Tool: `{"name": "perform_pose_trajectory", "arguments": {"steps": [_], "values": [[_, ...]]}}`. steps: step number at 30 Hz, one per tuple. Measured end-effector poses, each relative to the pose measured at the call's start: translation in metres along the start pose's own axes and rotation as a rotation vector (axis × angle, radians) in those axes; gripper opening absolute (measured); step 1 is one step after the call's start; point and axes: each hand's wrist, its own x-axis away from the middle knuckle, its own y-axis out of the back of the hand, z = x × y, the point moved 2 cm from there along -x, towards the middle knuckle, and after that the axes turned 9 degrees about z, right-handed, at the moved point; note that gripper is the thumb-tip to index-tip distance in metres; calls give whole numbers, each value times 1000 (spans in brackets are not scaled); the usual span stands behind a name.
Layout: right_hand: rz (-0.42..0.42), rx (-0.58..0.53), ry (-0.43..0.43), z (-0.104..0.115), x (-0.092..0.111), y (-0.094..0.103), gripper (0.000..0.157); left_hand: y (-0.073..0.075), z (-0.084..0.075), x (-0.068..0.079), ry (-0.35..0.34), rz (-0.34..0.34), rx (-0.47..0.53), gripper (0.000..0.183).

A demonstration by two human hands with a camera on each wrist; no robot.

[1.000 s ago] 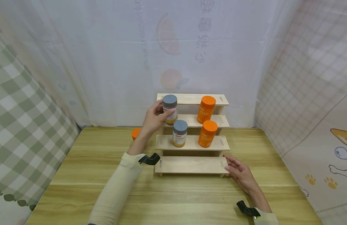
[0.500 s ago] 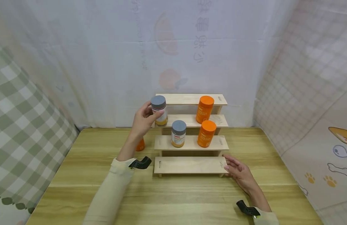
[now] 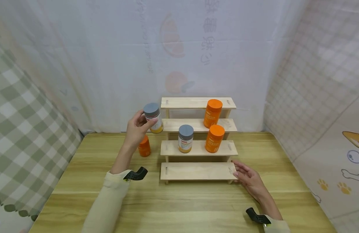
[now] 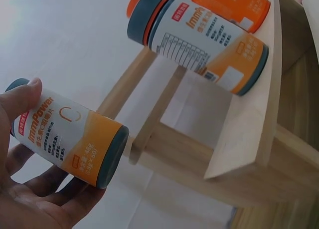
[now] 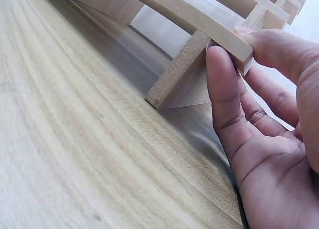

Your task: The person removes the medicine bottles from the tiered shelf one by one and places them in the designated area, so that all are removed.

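Observation:
My left hand (image 3: 135, 130) grips a grey-capped supplement bottle (image 3: 156, 123), thumb on one side and fingers round the other. The bottle is held in the air just left of the stepped wooden display shelf (image 3: 194, 171). In the left wrist view, its white and orange label (image 4: 70, 134) reads "ImmPower". My right hand (image 3: 250, 182) pinches the right end of the shelf's lowest step, with thumb above and a finger below the board (image 5: 227, 39). A second grey-capped bottle (image 3: 185, 142) and an orange bottle (image 3: 215, 142) stand on the step above that.
Another orange bottle (image 3: 212, 115) stands on the second step from the top. One more orange bottle (image 3: 144, 147) is on the wooden table (image 3: 179, 207), behind my left forearm and left of the shelf. White cloth (image 3: 118, 81) hangs close behind the shelf.
My left hand has carried the grey-capped bottle leftward from the shelf's upper left part, off past its left end. The right hand stays at the lowest step.

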Motion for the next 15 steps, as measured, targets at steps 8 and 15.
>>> {"name": "perform_pose_trajectory", "arguments": {"steps": [8,15], "values": [[7,23,-2,1,0,1,53,16,8,8,3,-31,-6,58],[10,6,0,0,0,0,55,28,15,14,16,-57,-10,56]]}}
